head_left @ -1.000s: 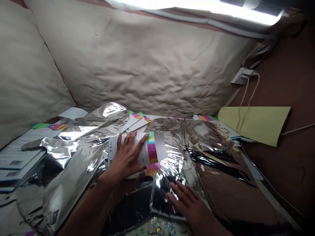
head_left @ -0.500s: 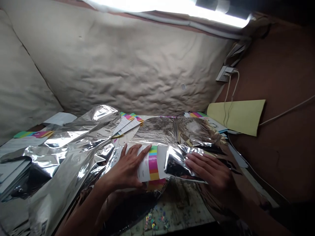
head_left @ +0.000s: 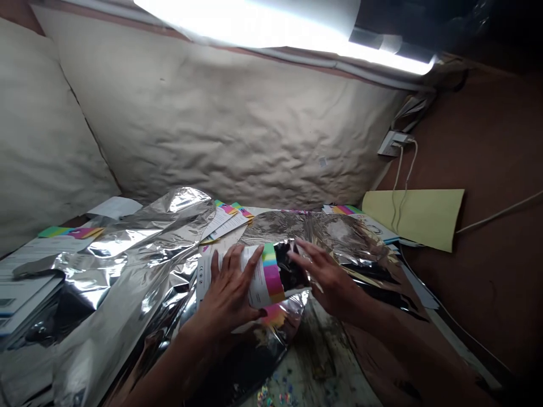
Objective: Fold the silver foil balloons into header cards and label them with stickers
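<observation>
A white printed card [head_left: 258, 282] with a rainbow-striped end lies in front of me, at a slight tilt. Spread over its top, my left hand [head_left: 229, 282] has its fingers at the far side and its thumb at the near edge, gripping it. Silver foil [head_left: 291, 268], dark in reflection, covers the striped end's right side. My right hand [head_left: 328, 280] holds that foil, fingertips on top and thumb by the lower corner; what lies under the fingers is hidden. Beneath the card, more shiny foil [head_left: 271, 333] reflects the stripes.
Large crumpled foil sheets [head_left: 127, 271] spread on the left, over stacks of printed cards [head_left: 25, 271]. More foil [head_left: 339, 232] lies behind. A yellow sheet [head_left: 416, 217] leans right, below a socket [head_left: 392, 143] with white cables. Colourful scraps [head_left: 275, 393] lie near the front.
My right hand has moved left, from lying flat on the foil to the card's striped end. The foil now wraps closer against the card. The view has tilted slightly upward.
</observation>
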